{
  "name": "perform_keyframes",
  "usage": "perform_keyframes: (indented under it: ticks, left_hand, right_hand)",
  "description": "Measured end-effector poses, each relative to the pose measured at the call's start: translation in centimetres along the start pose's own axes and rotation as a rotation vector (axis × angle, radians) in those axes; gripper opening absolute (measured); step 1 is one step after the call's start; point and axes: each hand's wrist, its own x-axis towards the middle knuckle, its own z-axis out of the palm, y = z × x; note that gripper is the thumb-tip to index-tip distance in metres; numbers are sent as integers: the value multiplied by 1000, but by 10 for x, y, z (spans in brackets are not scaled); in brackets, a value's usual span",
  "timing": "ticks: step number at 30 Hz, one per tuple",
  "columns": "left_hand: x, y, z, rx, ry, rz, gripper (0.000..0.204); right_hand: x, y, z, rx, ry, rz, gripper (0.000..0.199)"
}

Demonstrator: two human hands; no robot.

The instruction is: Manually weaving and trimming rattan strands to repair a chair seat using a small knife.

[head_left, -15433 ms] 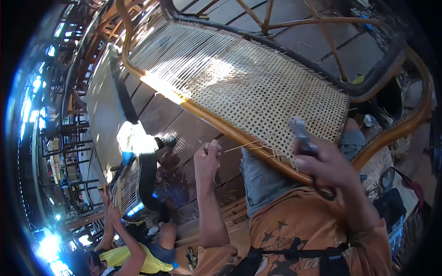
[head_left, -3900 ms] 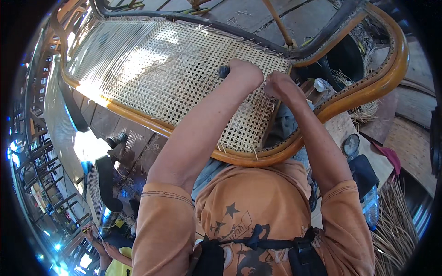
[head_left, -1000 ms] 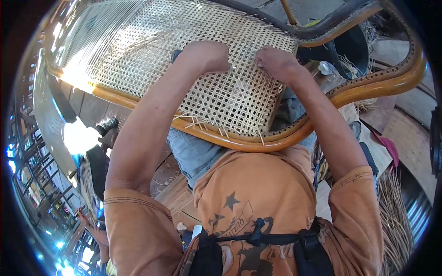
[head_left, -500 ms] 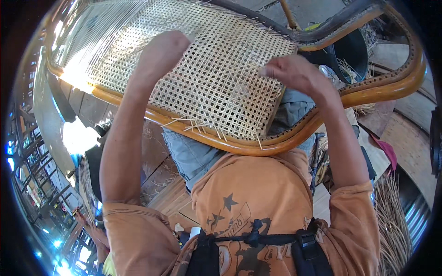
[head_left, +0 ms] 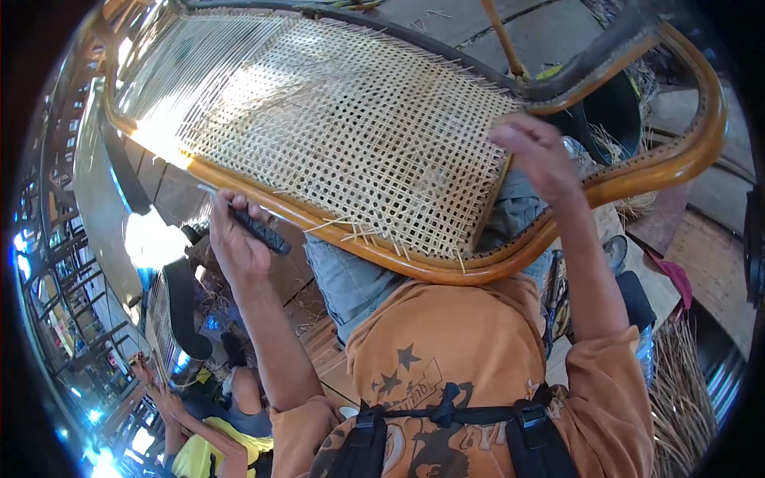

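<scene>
A cane panel [head_left: 374,151], woven of pale strips with small holes, is set in a glossy orange-brown bent frame [head_left: 446,275] across my lap. Loose strip ends stick out along its near edge. My left hand [head_left: 239,239] is closed round a tool with a dark ribbed handle [head_left: 261,231], beside the frame's near rail; a thin metal tip shows past the fingers, its exact kind unclear. Over the panel's right end, my right hand [head_left: 542,155] is raised with fingers curled and thumb close to them. Whether a strip is between them is hidden.
The frame's right end is an open loop [head_left: 701,131] with a row of holes. A dark bucket [head_left: 617,99] stands behind it. Bundled cane strips [head_left: 677,390] lie at lower right. Another person in a yellow shirt [head_left: 195,454] sits at lower left; chair frames stand beyond.
My left hand has moved from above the weave down to the near rail, where the dark-handled tool now shows. My right hand has shifted slightly right. The yellow-shirted person has come further into view.
</scene>
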Motion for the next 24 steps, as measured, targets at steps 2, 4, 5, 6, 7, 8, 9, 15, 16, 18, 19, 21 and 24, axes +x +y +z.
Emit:
perform_keyframes:
  ticks: [2,4,5,6,7,8,9,15,16,18,19,21,24]
  left_hand:
    - [-15,7,-22,29,82,49,19]
    - [-20,6,-37,58,223,71,15]
    - [-22,1,-44,63,235,80,15]
    - [-24,-5,-52,88,328,61,13]
    - [-25,-11,-58,104,408,41,11]
    - [-27,-18,-66,102,411,59,11]
    - [-29,-25,-78,86,461,31,11]
    - [-60,-83,-114,556,515,-186,16]
    - [-71,-91,-119,809,447,-272,18]
    - [-88,-107,-123,1044,357,-272,18]
    - [-92,-117,-128,1273,258,-257,20]
    - [-97,-160,-180,1138,200,-268,20]
    - [-104,-172,-185,690,179,-321,21]
  right_hand:
    - [-3,-7,-2,348,36,-135,15]
    - [1,-15,9,19,-36,-107,15]
    - [5,-16,15,-314,-99,-81,15]
    - [14,-12,30,-292,-201,-97,15]
    - [22,-15,46,-290,-208,-113,15]
    - [31,-17,66,-409,-297,-91,15]
    - [43,-17,86,-522,-397,-66,16]
    - [83,42,151,-454,-494,121,16]
    - [81,39,154,-562,-476,116,16]
    - [79,32,158,-694,-448,139,15]
    - [81,32,160,-701,-439,142,15]
    - [82,34,164,-812,-470,60,16]
    - [78,58,160,-753,-416,-192,18]
